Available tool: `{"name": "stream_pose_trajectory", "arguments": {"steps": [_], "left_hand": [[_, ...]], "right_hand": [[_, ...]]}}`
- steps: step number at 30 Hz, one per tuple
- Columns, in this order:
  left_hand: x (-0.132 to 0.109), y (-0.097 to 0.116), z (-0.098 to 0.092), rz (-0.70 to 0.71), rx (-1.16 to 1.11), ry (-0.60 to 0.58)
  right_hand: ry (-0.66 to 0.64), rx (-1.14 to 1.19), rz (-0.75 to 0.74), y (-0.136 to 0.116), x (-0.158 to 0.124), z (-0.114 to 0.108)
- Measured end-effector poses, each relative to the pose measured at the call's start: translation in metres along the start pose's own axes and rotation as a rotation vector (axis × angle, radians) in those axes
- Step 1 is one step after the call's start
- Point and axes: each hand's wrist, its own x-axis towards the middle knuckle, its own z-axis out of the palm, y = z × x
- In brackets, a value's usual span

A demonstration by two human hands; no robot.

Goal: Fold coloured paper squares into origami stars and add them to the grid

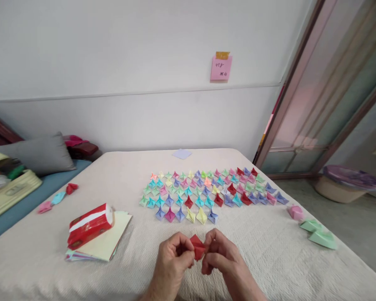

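Observation:
A small red folded paper piece is held up between my hands, above the near part of the cloth-covered table. My left hand pinches its left side between thumb and fingers. On its right side, the curled fingers of my right hand grip the edge, with the exact contact partly hidden. Just beyond my hands stand several rows of little folded paper boats in many colours. They are spread across the middle and right of the table.
To the left, a red tissue pack lies on a stack of coloured paper. Folded pieces lie at the left edge, and green ones at the right edge. A pale sheet lies by the wall.

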Motion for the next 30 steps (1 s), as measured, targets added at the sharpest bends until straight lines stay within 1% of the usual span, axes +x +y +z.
{"name": "stream_pose_trajectory", "arguments": {"steps": [4, 6, 11, 15, 18, 20, 22, 26, 30], "left_hand": [[-0.003, 0.006, 0.001, 0.032, 0.01, -0.051], [-0.005, 0.007, 0.002, 0.041, -0.012, -0.064], [-0.006, 0.001, 0.002, 0.035, -0.103, -0.089], [-0.002, -0.006, 0.001, 0.006, -0.183, -0.135], [0.0, -0.006, 0.001, -0.003, -0.116, -0.182], [-0.001, -0.005, 0.001, -0.007, -0.04, -0.172], [-0.003, -0.005, 0.0, -0.018, -0.013, -0.133], [-0.006, -0.009, -0.003, -0.047, -0.046, -0.102], [-0.003, -0.014, -0.001, -0.052, -0.109, -0.107]], "right_hand": [[-0.049, -0.106, 0.045, -0.001, 0.003, -0.002], [-0.067, -0.114, 0.051, 0.002, 0.005, -0.004], [-0.03, -0.087, 0.03, 0.011, 0.006, -0.004], [0.004, -0.094, -0.007, 0.009, 0.003, -0.002], [0.003, -0.147, -0.037, 0.007, 0.002, 0.0], [0.016, -0.194, -0.041, 0.008, 0.002, 0.0], [0.023, -0.226, -0.039, 0.01, 0.002, 0.001], [0.023, -0.258, -0.013, 0.012, 0.001, 0.002], [0.04, -0.211, 0.021, 0.012, 0.001, 0.003]]}}
